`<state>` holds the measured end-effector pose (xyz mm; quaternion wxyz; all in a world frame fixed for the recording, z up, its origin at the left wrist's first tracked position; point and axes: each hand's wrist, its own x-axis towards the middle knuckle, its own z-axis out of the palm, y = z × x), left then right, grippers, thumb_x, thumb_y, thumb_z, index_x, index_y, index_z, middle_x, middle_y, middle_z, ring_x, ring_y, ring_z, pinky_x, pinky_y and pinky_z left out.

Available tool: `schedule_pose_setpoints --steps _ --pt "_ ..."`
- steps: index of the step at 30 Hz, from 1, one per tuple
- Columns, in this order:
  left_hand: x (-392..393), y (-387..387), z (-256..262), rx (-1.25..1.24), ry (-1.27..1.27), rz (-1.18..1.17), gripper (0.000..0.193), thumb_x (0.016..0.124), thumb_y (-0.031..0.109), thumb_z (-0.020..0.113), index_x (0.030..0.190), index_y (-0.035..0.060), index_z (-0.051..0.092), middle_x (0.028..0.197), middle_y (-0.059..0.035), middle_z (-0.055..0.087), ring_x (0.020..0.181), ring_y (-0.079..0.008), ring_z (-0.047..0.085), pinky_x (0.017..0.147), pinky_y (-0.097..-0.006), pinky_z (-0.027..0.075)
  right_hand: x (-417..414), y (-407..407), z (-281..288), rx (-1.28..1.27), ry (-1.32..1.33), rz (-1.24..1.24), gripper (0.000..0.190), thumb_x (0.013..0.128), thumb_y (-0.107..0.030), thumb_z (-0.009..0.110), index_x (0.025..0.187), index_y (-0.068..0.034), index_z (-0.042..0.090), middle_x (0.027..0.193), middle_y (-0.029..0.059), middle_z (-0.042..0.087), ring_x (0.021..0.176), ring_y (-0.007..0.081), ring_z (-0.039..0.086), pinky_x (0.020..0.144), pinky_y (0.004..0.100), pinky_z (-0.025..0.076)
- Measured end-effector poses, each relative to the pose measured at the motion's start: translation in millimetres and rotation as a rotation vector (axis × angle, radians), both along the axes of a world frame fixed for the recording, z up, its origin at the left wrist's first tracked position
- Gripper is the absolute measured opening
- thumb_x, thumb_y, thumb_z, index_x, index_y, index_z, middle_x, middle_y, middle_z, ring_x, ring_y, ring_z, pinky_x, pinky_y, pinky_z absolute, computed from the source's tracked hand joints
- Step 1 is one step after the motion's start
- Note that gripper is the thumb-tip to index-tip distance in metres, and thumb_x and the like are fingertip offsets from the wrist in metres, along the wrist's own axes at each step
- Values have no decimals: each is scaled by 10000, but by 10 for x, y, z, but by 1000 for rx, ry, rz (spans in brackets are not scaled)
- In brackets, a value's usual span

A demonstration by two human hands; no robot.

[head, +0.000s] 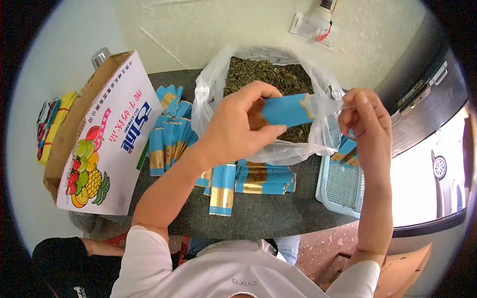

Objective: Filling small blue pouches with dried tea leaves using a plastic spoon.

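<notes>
My left hand (238, 123) grips a blue-and-gold packet (286, 110) between thumb and fingers, above an open plastic bag (208, 97) of dried leaves (272, 72) that look like loose tea. From the packet's right end sticks a translucent plastic liner (324, 107). The fingertips of my right hand (367, 115) pinch the far end of this liner, just right of the bag's rim. Below the bag lie flat blue-and-gold packets (261, 178) in a loose pile, and one packet (222, 190) points towards me. More packets (171, 138) are fanned out at the left.
A white printed carton (108, 149) stands on the left of the dark tabletop (261, 212). At the right edge a light-blue plastic basket (341, 186) holds several packets. Wall sockets (311, 28) carry a plug. Another person's dark sleeve (59, 253) shows at lower left.
</notes>
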<state>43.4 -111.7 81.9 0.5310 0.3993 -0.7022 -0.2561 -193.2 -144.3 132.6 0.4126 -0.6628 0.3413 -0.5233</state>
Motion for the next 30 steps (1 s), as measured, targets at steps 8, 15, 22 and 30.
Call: schedule_pose_setpoints --steps 8,15,22,30 --pt "207 -81 -32 60 80 -17 394 780 22 736 1122 20 540 951 -34 596 812 -85 596 698 -249 507 16 -564 -310 -52 661 -73 253 985 -219 491 907 -12 613 655 1 534 561 83 496 536 238 411" --pt "274 -112 -83 29 48 15 397 782 26 734 1128 10 539 923 -44 614 831 -79 597 712 -251 507 470 -868 -656 119 594 77 288 974 -250 489 930 1 623 682 46 604 575 132 589 545 281 477" --pt "386 -150 -110 54 83 54 402 778 58 745 1125 4 548 957 -79 650 840 -104 615 730 -271 514 492 -1052 -697 345 302 119 285 976 -322 503 951 -72 638 733 12 607 605 104 592 535 232 456" --pt "404 -266 -148 45 -58 197 390 773 132 751 1098 16 568 896 -92 648 795 -152 635 725 -298 506 293 -1071 -269 275 218 73 257 976 -318 526 959 -89 642 706 -18 583 592 85 553 549 221 430"
